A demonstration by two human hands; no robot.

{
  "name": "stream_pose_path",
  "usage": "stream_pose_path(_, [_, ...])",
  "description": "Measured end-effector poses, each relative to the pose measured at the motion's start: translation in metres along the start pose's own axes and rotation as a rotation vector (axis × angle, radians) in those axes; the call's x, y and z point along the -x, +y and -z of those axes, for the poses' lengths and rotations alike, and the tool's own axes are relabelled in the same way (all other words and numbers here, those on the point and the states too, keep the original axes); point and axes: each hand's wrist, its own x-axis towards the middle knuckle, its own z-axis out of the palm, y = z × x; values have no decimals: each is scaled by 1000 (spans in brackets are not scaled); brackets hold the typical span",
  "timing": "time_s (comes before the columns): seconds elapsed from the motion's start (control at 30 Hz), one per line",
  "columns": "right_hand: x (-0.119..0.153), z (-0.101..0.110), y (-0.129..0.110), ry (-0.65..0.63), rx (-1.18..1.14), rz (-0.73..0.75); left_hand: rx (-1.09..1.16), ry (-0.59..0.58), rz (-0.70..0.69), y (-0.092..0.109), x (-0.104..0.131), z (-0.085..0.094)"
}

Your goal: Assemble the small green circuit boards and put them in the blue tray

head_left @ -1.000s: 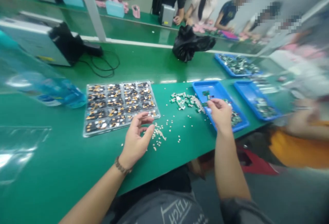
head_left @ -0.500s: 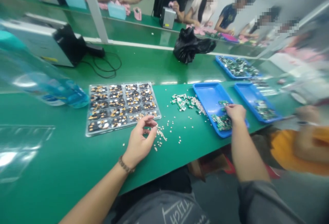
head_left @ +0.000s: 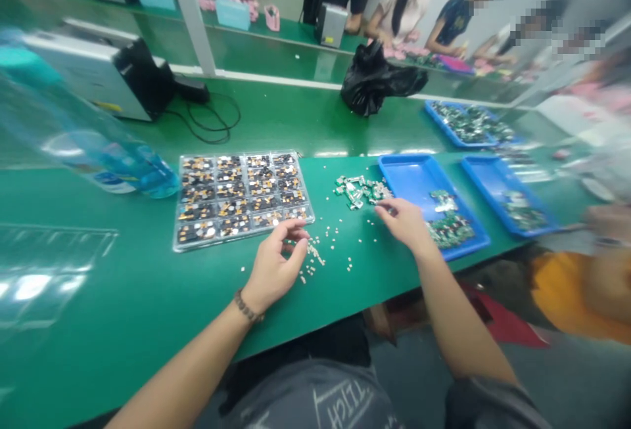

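My left hand (head_left: 279,261) rests on the green table with its fingers curved and apart, holding nothing visible. Beside its fingertips lie small pale pieces (head_left: 315,255). Behind it is a clear compartment tray (head_left: 215,242) of black, orange and white parts. My right hand (head_left: 401,222) hovers near a pile of green and silver boards (head_left: 355,191), thumb and fingers close together; whatever they might hold is too small to make out. To its right, a blue tray (head_left: 407,176) contains green circuit boards (head_left: 451,228).
A large bottle (head_left: 98,133) leans in from the left, near a boxy device (head_left: 98,64). A black plastic bag (head_left: 367,81) lies behind. Two more blue trays (head_left: 480,173) stand right. A person in orange (head_left: 566,291) sits at the right; others work opposite.
My right hand has moved left, out of the blue tray to the pile of boards beside it. My left hand has kept its place by the pale pieces. The view has shifted slightly.
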Motion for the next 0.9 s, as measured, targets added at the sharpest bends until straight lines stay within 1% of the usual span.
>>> stream_pose_path(0.07, [-5,-17,-20,-33,23,39,-15,-11,-2,0,0,0])
stream_pose_path(0.13, [-13,-29,-27,-28,47,33,-22,-11,-1,0,-1,0])
stream_pose_path(0.2, [-18,-33,-28,-25,21,31,-16,3,5,1,-1,1])
stream_pose_path(0.27, [-17,-29,-30,-25,-43,46,5,18,10,2,-1,2])
stream_pose_path(0.37, [0,-17,-48,-10,-138,98,54,17,21,1,-1,2])
stream_pose_path(0.47, [28,-8,-83,-35,-286,178,140,-33,84,-3,-1,0])
stream_pose_path(0.57, [51,-9,-119,-105,-457,237,259,-56,120,-6,-3,0])
stream_pose_path(0.63, [60,-13,-136,-156,-560,244,341,-45,118,-6,-6,2])
stream_pose_path(0.7, [64,-18,-146,-200,-644,216,445,-55,145,-4,-9,6])
stream_pose_path(0.8, [65,-24,-151,-263,-741,149,580,-98,182,-2,-12,11])
stream_pose_path(0.9, [64,-27,-150,-308,-839,89,568,-104,129,-3,-13,14])
